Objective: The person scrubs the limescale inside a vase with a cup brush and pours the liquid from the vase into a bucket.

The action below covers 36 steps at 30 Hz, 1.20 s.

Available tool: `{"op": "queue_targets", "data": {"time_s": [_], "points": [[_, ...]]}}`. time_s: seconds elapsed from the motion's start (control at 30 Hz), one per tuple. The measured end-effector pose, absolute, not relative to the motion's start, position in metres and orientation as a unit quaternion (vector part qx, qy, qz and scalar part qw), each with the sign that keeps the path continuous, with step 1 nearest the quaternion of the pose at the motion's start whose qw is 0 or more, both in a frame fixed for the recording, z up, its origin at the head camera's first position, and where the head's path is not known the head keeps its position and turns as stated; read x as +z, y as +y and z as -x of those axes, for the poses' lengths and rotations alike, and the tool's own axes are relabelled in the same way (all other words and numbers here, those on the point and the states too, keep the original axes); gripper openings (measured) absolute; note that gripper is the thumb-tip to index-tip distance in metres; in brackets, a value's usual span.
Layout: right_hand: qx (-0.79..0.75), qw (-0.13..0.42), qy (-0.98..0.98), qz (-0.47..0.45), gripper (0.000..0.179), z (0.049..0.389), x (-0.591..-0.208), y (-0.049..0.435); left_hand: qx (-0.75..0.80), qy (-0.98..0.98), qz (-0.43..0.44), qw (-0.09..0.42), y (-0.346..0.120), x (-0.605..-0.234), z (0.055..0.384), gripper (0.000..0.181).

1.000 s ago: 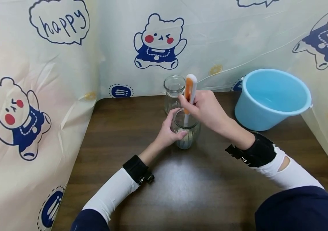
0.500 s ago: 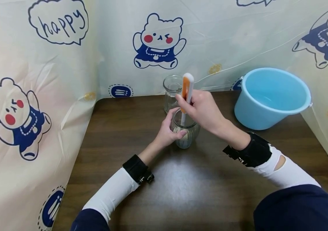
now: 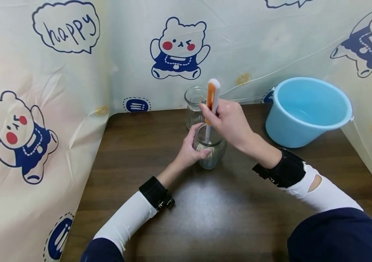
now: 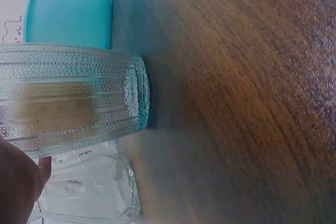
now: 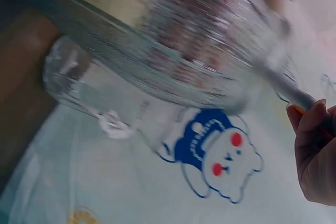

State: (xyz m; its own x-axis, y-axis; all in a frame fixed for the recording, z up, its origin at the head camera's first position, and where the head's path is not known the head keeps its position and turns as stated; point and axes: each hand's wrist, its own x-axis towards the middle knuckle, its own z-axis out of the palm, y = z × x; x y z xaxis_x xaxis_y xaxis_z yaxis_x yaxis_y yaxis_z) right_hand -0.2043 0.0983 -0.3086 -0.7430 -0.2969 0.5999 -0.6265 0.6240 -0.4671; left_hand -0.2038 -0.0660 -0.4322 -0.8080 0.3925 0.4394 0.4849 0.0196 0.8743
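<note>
My left hand grips a ribbed glass jar standing upright on the table, thumb in front and fingers toward the back. Above its mouth, my right hand holds the orange and white handle of a bottle brush, whose shaft goes down into the jar. Through the glass, the left wrist view shows a tan block, the brush's sponge-like head. In the right wrist view the jar is blurred, and the fingers of the right hand curl round the handle.
A second glass jar stands just behind the held one, close to the back curtain. To the right on the wooden table is a light blue bucket. A bear-printed curtain also borders the left and right sides.
My right hand has shifted slightly left, and the brush handle has moved left and risen a little over the second. The left hand and the jar stay nearly in place.
</note>
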Motion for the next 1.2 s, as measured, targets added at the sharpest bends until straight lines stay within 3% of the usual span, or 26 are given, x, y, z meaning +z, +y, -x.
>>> {"op": "queue_targets", "data": {"time_s": [0.3,0.53,0.73,1.0,1.2], "points": [[0.332,0.325,-0.849,-0.251,0.040,0.209,-0.293,0.103,-0.630,-0.710,0.311,0.040,-0.067,-0.433,0.205,0.092],[0.310,0.310,-0.859,-0.266,0.037,0.212,-0.305,0.102,-0.629,-0.710,0.313,0.042,-0.069,-0.432,0.204,0.083],[0.305,0.373,-0.829,-0.284,0.036,0.208,-0.288,0.101,-0.619,-0.722,0.306,0.039,-0.070,-0.431,0.204,0.080],[0.278,0.370,-0.835,-0.299,0.032,0.207,-0.295,0.100,-0.628,-0.711,0.314,0.043,-0.069,-0.432,0.204,0.084],[0.281,0.428,-0.809,-0.288,0.027,0.201,-0.283,0.103,-0.617,-0.722,0.309,0.048,-0.069,-0.430,0.203,0.079]]}}
